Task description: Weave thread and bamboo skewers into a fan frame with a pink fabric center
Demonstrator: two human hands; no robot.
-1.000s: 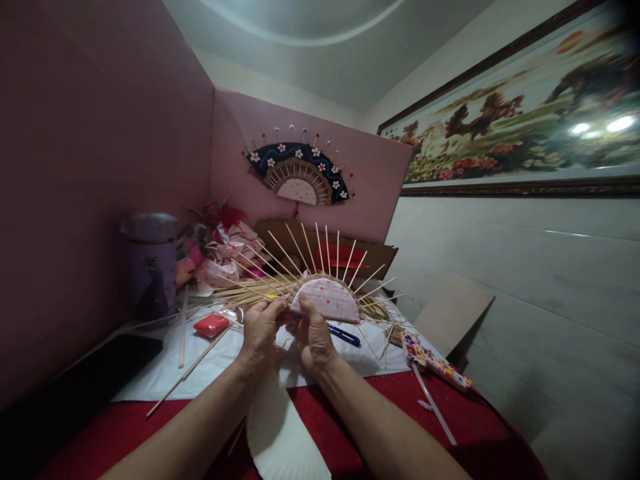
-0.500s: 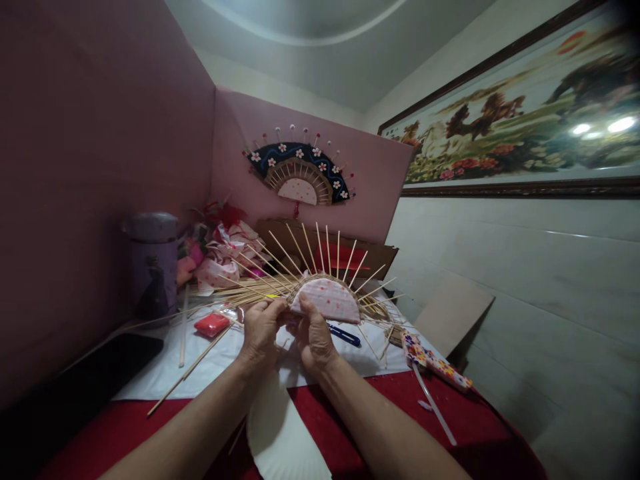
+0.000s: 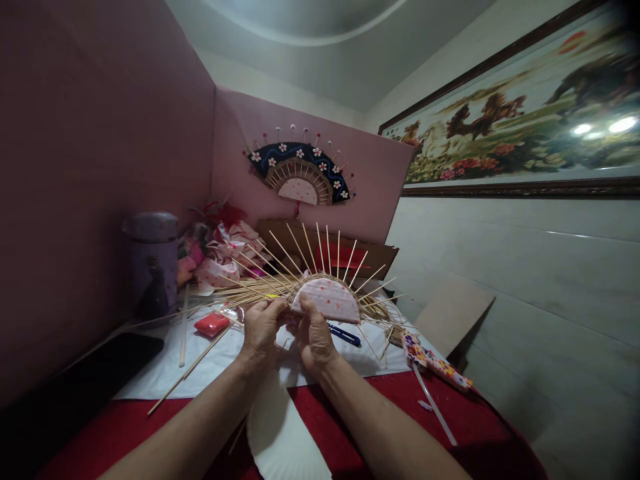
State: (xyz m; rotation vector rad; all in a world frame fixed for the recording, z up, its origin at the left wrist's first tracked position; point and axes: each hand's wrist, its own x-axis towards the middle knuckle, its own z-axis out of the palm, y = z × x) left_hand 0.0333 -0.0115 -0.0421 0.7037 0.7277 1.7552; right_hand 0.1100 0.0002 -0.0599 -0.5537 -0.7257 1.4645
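Between my hands is a half-round fan frame (image 3: 330, 300), covered in pink spotted cloth, with thin wooden sticks fanning out from its curved edge. My right hand (image 3: 314, 337) grips its lower left part, thumb on the cloth face. Closed at the frame's left corner is my left hand (image 3: 263, 331), its fingertips pinched by the rim; whether they hold the rim or something small there is hidden. A white fluted paper piece (image 3: 283, 427) lies below my wrists. Just behind my right hand rests a blue utility knife (image 3: 345, 335).
Bundled sticks (image 3: 250, 293) lie behind the hands. A red packet (image 3: 212, 325) and a purple tumbler (image 3: 153, 267) stand left; a flower-patterned glue gun (image 3: 433, 360) with a glue stick lies right. A finished dark fan (image 3: 300, 163) hangs on the pink board.
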